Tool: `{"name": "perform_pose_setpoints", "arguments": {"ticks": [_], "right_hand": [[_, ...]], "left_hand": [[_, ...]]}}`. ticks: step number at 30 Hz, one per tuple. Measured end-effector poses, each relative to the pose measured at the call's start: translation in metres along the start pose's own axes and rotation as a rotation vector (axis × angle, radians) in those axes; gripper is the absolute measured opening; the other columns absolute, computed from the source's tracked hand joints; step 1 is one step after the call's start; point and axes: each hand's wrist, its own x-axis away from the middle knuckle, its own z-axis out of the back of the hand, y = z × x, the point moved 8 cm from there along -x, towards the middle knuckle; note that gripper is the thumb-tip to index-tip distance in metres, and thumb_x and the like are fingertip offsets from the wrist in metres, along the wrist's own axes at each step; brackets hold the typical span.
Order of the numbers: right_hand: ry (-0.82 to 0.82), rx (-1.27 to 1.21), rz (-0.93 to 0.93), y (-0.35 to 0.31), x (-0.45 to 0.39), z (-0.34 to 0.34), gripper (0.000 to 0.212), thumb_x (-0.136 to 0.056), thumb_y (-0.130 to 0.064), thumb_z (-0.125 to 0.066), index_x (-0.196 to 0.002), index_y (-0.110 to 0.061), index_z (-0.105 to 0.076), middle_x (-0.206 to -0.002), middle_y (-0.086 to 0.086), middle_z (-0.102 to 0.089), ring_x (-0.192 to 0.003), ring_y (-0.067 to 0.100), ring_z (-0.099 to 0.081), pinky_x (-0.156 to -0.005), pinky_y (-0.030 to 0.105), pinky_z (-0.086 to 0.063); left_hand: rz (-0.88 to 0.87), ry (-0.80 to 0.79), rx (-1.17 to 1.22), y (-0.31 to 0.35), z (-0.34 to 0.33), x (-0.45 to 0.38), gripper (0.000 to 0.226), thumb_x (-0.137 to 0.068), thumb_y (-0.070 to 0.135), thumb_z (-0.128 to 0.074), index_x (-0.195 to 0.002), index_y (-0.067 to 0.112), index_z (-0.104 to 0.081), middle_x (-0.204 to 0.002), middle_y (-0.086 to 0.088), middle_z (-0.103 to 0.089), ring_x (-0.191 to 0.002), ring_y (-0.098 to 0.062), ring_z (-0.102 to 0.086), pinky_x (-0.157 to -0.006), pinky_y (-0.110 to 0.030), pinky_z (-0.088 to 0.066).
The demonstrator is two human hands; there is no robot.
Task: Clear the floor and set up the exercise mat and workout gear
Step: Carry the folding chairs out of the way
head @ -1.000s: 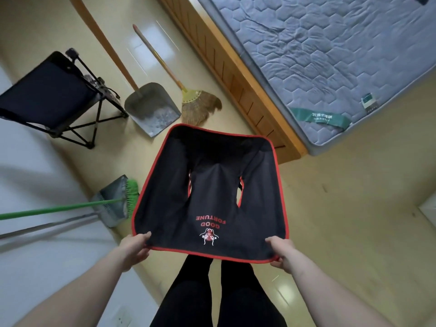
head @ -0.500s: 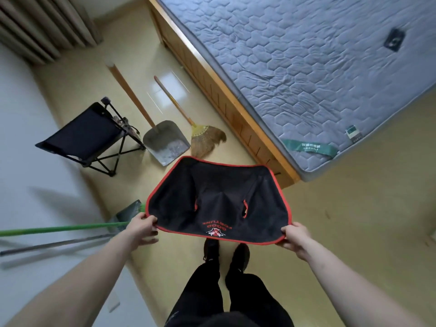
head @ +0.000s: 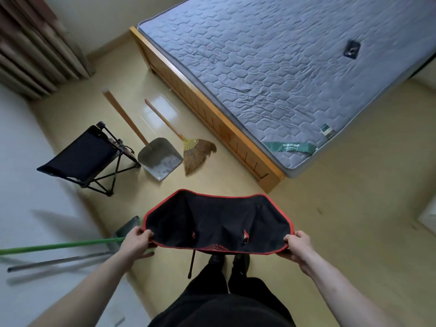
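Note:
A black fabric chair seat with red trim [head: 217, 220] is stretched out in front of me above the yellow floor. My left hand [head: 136, 243] grips its near left corner and my right hand [head: 298, 246] grips its near right corner. A thin red strap [head: 192, 263] dangles from under the fabric. My legs and dark shoes stand below it.
A black folding stool [head: 82, 156] stands at the left by the white wall. A metal dustpan [head: 160, 159] and a straw broom [head: 195, 154] lie beside it. A green-handled broom [head: 59, 246] leans at the lower left. The wooden bed with a grey mattress [head: 283, 67] fills the right. Curtains [head: 35, 43] hang at the top left.
The fabric seat has come up to a flatter, more level spread and nearer to me. My view has lifted, so more of the bed, floor and curtains shows.

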Motion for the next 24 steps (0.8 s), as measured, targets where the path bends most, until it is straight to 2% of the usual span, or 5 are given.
{"name": "perform_pose_setpoints", "arguments": {"ticks": [6,9,11,16,24], "right_hand": [[0.087,-0.108,-0.008,0.051,0.026,0.016,0.014,-0.093,0.008,-0.045,-0.100,-0.001,-0.053,-0.097,0.021,-0.066,-0.077,0.032,-0.067,-0.061,0.041,-0.061],[0.151,-0.156,0.003,0.080,0.041,0.024,0.016,-0.093,0.004,-0.048,-0.104,-0.003,-0.057,-0.100,0.022,-0.069,-0.079,0.033,-0.069,-0.071,0.048,-0.063],[0.200,-0.190,0.007,0.099,0.055,0.034,0.016,-0.092,0.002,-0.051,-0.104,-0.005,-0.058,-0.103,0.022,-0.070,-0.081,0.034,-0.070,-0.078,0.053,-0.063],[0.263,-0.252,0.000,0.136,0.078,0.062,0.020,-0.092,-0.004,-0.053,-0.111,-0.008,-0.059,-0.102,0.017,-0.072,-0.088,0.034,-0.073,-0.082,0.053,-0.063],[0.386,-0.420,-0.019,0.232,0.121,0.126,0.023,-0.085,-0.007,-0.056,-0.108,-0.006,-0.062,-0.100,0.018,-0.073,-0.091,0.037,-0.073,-0.081,0.056,-0.063]], "left_hand": [[-0.093,-0.086,-0.179,0.010,-0.004,-0.005,0.007,-0.100,0.014,-0.052,-0.103,0.009,-0.055,-0.097,-0.013,-0.074,-0.075,-0.025,-0.077,-0.058,-0.038,-0.061],[-0.174,-0.127,-0.285,0.024,-0.006,-0.002,0.008,-0.099,0.016,-0.052,-0.102,0.010,-0.055,-0.097,-0.012,-0.073,-0.067,-0.023,-0.076,-0.052,-0.034,-0.056],[-0.233,-0.158,-0.337,0.033,-0.011,0.007,0.008,-0.099,0.017,-0.052,-0.099,0.010,-0.054,-0.096,-0.010,-0.071,-0.069,-0.024,-0.076,-0.055,-0.034,-0.056],[-0.336,-0.236,-0.401,0.054,-0.031,0.033,0.008,-0.100,0.019,-0.053,-0.099,0.011,-0.052,-0.096,-0.010,-0.070,-0.072,-0.026,-0.075,-0.059,-0.035,-0.058],[-0.520,-0.349,-0.583,0.085,-0.104,0.108,0.011,-0.102,0.019,-0.053,-0.105,0.008,-0.052,-0.098,-0.012,-0.071,-0.077,-0.028,-0.073,-0.064,-0.037,-0.058]]}}
